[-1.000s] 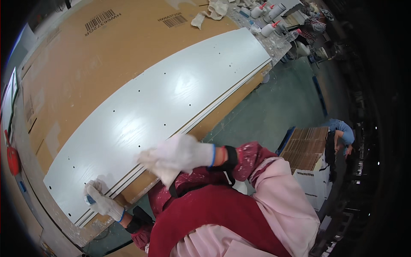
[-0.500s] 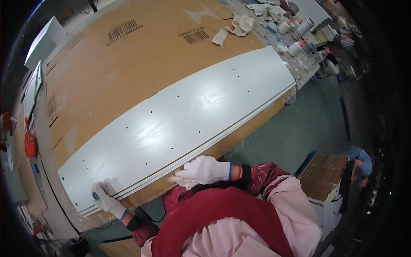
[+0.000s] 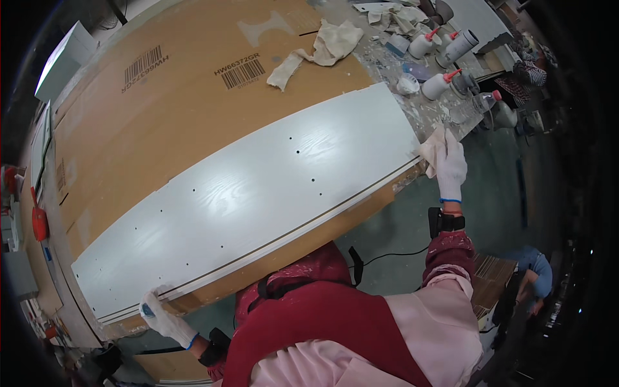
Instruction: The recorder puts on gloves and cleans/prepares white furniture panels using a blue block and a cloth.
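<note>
A long white panel (image 3: 251, 187) with one curved side and several small dark holes lies on the cardboard-covered table. At its right end my right hand (image 3: 451, 164), in a white knit glove, pinches a cream rag (image 3: 435, 149) against the corner. The rag hangs partly below the fingers. My left hand (image 3: 166, 322), gloved as well, is closed at the panel's near edge, toward the left end. A small blue object (image 3: 147, 310) shows between its fingers; its kind is too hidden to tell. A groove runs along the near edge.
Brown cardboard (image 3: 174, 116) covers the table, with a crumpled rag (image 3: 335, 44) on it. White bottles with red tips (image 3: 438, 86) and a clear plastic bottle (image 3: 474, 106) stand at the far right. A person in blue (image 3: 538, 274) is beside stacked cardboard (image 3: 493, 284) at right.
My right hand has swung from near my body out to the panel's right end, where the rag now shows in it. My left hand stays at the near edge, and the view has shifted.
</note>
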The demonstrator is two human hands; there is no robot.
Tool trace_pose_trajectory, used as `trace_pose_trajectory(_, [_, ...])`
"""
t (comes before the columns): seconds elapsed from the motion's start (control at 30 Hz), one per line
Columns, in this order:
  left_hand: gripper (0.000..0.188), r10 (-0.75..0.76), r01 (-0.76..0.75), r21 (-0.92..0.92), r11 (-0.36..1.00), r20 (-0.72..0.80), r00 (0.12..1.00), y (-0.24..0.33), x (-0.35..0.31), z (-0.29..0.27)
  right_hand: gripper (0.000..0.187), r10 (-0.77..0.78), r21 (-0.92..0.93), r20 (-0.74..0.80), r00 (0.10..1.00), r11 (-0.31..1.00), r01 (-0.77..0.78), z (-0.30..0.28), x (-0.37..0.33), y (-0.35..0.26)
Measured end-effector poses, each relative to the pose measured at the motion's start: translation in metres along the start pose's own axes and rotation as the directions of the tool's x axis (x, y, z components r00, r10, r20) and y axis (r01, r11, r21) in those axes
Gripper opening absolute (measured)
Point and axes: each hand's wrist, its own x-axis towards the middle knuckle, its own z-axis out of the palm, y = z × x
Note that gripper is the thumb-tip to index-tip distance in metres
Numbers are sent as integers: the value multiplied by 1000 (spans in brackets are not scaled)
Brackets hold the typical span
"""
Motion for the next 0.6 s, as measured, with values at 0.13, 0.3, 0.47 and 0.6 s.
trace_pose_trajectory(0.13, [18,28,-26,31,999,-57,998,-12,1,8,44,-64,-174,11,998,983,65,30,45,31])
trace_pose_trajectory(0.3, [16,-102,101,-11,995,-78,992,-10,-12,-9,41,-141,-355,405,904,886,297,51,71,-9])
trace_pose_trajectory(0.47, [9,9,-10,-9,1000,-175,985,-17,-2,14,41,-575,180,170,800,817,548,8,55,-86])
trace_pose_trajectory(0.6, [8,-11,-20,-140,990,-217,976,-12,-13,10,48,-948,401,19,319,299,866,14,9,-233])
